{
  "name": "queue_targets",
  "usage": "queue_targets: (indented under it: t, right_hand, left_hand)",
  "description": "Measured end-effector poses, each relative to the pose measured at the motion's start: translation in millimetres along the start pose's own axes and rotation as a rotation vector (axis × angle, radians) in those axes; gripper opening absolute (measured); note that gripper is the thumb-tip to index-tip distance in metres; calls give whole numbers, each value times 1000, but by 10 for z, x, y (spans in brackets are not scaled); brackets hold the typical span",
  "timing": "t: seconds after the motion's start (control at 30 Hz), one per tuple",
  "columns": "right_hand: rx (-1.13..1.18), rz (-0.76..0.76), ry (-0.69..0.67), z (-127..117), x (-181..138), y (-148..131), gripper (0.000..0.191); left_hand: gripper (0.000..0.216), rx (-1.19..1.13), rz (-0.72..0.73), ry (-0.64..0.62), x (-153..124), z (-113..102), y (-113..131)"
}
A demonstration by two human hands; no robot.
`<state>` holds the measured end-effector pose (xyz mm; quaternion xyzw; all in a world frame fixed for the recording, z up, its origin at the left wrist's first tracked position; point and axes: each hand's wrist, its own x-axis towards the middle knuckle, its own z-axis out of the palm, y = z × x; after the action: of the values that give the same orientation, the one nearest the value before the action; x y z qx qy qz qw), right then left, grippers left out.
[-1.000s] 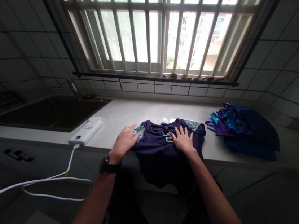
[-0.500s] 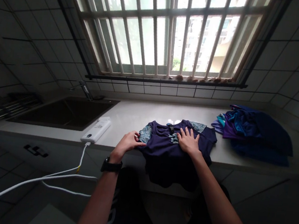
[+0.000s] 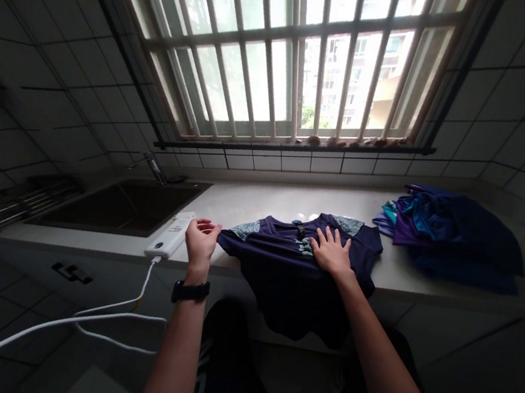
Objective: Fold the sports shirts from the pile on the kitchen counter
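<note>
A dark purple shirt (image 3: 279, 256) with patterned shoulders lies on the white counter (image 3: 261, 206), its lower part hanging over the front edge. My left hand (image 3: 201, 240) is closed on the shirt's left sleeve and holds it stretched out to the left, close to a white power bank (image 3: 169, 242). My right hand (image 3: 331, 253) lies flat with spread fingers on the shirt's chest, just below the neckline. A black watch sits on my left wrist.
A pile of blue and purple clothes (image 3: 449, 232) lies at the counter's right. A dark sink (image 3: 118, 201) with a tap is at the left. A white cable (image 3: 84, 321) hangs from the power bank. A barred window is behind.
My left hand has closed on the shirt's left sleeve and drawn it out leftward toward the power bank. My right hand has stayed flat on the chest.
</note>
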<state>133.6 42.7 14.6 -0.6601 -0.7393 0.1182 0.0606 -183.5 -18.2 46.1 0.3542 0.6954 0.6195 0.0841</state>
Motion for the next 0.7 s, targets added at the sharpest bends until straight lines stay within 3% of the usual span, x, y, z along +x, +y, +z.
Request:
queue_targets:
  t: [0.07,0.1,0.23,0.3,0.5,0.6,0.7]
  right_hand:
    - [5,-1,1,5,2,1,67]
    - [6,-3,1,7,3,1,67]
    - [-2,-4,3,9,3,0,67]
    - [-6,0,1,7,-1,-3,67]
    - [-3,-7,12,-3,-17,-9,67]
    - [-10,-4,17,0,-13,-11,68]
    - [-11,2,18,9,1,-12,68]
  left_hand:
    - [27,185,27,22,-7,-22,1]
    - [28,290,23,-41,-23,-25,7]
    - [35,479,-31,-510,-153,45,42]
    - [30,478,-8,-594,-214,109,47]
    - [22,663,174,-223,-75,210,20]
    - [33,828,223,-247,20,310,98]
    - [41,917,407,-385,-100,548,236]
